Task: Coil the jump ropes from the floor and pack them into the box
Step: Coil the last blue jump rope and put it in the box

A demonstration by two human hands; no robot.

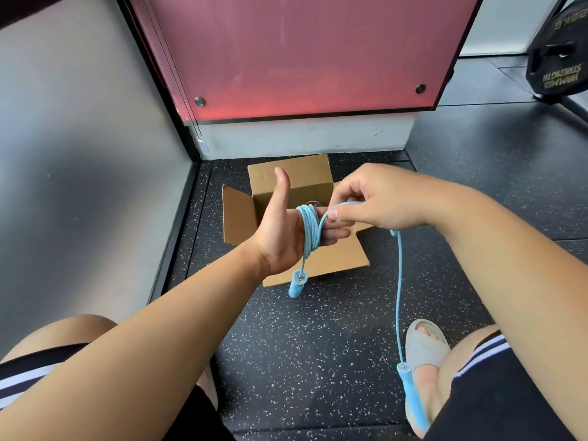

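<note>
Coiling looks well under way: the blue jump rope [310, 227] sits in several turns around the straight fingers of the left hand [280, 237], thumb up, grip open, nothing clenched. The right hand [381, 202] has a pinch grip on the free strand, just beside the coil. The near handle [297, 284] hangs under the left palm. The far handle [412, 396] dangles by the slipper [423, 345], so a long tail is left to wind. The box [296, 179] stands open on the floor [318, 345] beyond the hands. This rope isn't packed yet; what's inside the box, I cannot tell.
</note>
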